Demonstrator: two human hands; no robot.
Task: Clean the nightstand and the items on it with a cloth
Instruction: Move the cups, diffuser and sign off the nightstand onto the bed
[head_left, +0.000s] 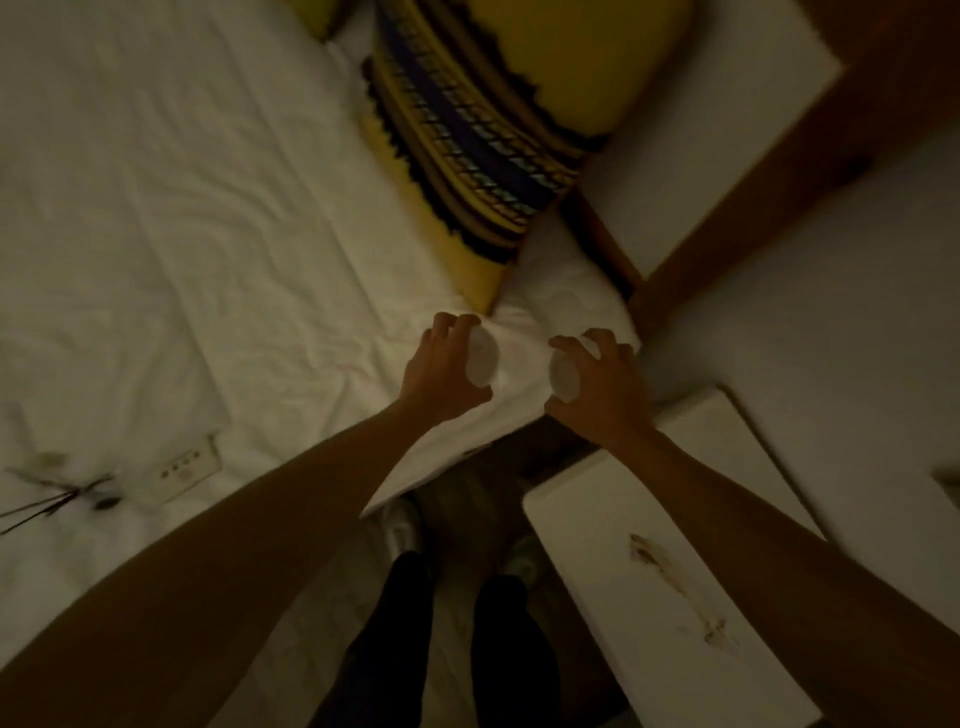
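Observation:
My left hand (441, 371) grips a small round white object (482, 358) over the corner of the bed. A second small round white object (566, 376) sits in the curled fingers of my right hand (602, 389), just right of the first. Both look like cups or lids, but the dim, blurred view hides which. The white nightstand top (670, 571) lies at the lower right, under my right forearm, with a dark brown smear (675, 587) running along it. No cloth shows in either hand.
The white bed sheet (182, 234) fills the left half. A yellow pillow with a dark patterned band (467, 130) lies at the head. A white switch panel (182, 470) and dried twigs (57, 493) lie on the bed. My legs and shoes (452, 623) stand between bed and nightstand.

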